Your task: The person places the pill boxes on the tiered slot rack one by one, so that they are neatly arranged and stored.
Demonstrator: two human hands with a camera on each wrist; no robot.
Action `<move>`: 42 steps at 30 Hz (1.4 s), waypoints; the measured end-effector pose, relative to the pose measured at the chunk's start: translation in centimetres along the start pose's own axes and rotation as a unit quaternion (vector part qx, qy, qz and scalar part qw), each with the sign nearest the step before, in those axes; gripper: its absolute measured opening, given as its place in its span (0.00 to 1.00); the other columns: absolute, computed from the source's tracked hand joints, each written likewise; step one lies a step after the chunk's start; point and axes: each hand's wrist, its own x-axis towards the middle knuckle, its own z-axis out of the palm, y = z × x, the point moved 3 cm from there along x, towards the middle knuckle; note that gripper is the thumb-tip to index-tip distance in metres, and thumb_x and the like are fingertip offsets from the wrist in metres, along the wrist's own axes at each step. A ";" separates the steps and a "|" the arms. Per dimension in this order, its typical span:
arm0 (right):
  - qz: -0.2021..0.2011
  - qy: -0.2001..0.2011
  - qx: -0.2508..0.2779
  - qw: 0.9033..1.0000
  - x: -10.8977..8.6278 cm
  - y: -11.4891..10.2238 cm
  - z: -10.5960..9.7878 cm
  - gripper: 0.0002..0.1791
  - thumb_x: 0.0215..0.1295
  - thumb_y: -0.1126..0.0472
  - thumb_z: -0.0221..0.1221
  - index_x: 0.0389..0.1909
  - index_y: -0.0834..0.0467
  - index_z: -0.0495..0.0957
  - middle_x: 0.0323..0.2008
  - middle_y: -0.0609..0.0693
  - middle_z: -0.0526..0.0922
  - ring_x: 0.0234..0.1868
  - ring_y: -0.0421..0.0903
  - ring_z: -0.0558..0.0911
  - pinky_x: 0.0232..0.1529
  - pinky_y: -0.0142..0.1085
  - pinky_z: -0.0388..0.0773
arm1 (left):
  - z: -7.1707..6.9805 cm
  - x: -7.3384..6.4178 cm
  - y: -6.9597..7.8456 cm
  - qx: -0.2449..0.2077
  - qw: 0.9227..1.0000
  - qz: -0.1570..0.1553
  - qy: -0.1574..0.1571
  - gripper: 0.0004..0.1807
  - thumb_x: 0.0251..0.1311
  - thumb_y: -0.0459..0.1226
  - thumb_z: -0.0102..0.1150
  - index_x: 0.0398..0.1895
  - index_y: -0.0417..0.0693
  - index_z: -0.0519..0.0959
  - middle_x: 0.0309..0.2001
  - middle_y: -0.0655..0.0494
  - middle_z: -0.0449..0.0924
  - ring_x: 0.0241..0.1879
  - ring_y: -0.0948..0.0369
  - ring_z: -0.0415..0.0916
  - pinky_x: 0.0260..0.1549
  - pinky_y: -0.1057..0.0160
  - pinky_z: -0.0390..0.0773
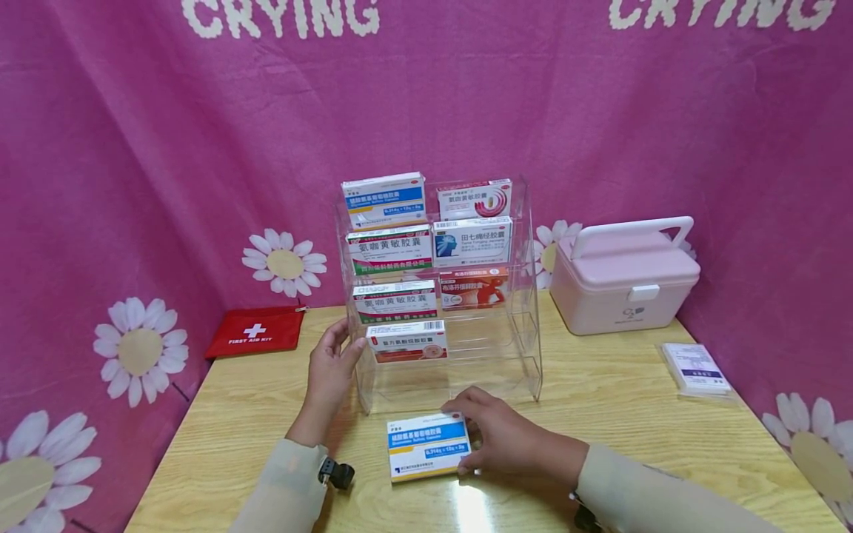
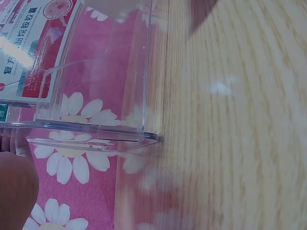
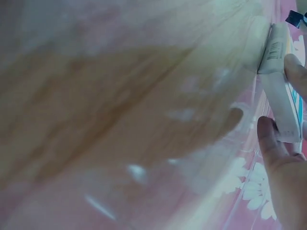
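Observation:
In the head view my right hand (image 1: pixel 500 433) grips the right end of a blue-and-white medicine box (image 1: pixel 426 460), thumb at the lower edge and fingers at the upper. The box is tilted with its printed face up, low over the table in front of the rack. The right wrist view shows the box (image 3: pixel 280 96) edge-on between thumb and fingers. My left hand (image 1: pixel 331 366) holds the left side of a clear acrylic display rack (image 1: pixel 480 374), beside a red-and-white capsule box (image 1: pixel 408 344) in a lower tier. In the left wrist view its thumb (image 2: pixel 17 191) lies by the side panel.
Several medicine boxes fill the rack's upper tiers, including a blue-and-white one (image 1: pixel 384 201) at top left. A red first aid pouch (image 1: pixel 256 332) lies at left. A pink lidded case (image 1: pixel 623 285) and a pack of cards (image 1: pixel 696 368) are at right. A pink curtain (image 1: pixel 433 96) hangs behind.

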 end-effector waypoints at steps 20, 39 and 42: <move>-0.019 0.088 0.124 0.988 -3.4 1.5 -4.4 0.09 0.70 0.63 0.73 0.48 0.52 0.88 0.49 0.48 0.90 0.51 0.39 0.86 0.53 0.36 0.91 | 0.1 0.2 0.0 -0.030 0.999 0.020 0.002 0.30 0.76 0.28 0.64 0.78 0.36 0.69 0.77 0.38 0.72 0.80 0.51 0.66 0.63 0.81 0.76; 0.014 0.248 0.085 0.965 -4.2 0.3 -17.1 0.13 0.72 0.68 0.70 0.55 0.62 0.88 0.56 0.60 0.89 0.54 0.34 0.87 0.56 0.27 0.87 | 0.2 0.3 -0.1 -0.031 0.999 0.027 0.004 0.30 0.75 0.26 0.63 0.77 0.33 0.69 0.76 0.35 0.72 0.80 0.48 0.66 0.67 0.76 0.76; 0.012 0.265 0.076 0.961 -3.7 0.1 -18.2 0.14 0.73 0.66 0.70 0.57 0.62 0.87 0.56 0.61 0.89 0.54 0.29 0.86 0.54 0.24 0.86 | 0.2 0.3 -0.1 -0.028 0.999 0.025 0.003 0.30 0.75 0.26 0.63 0.77 0.34 0.69 0.76 0.36 0.72 0.80 0.49 0.66 0.70 0.73 0.75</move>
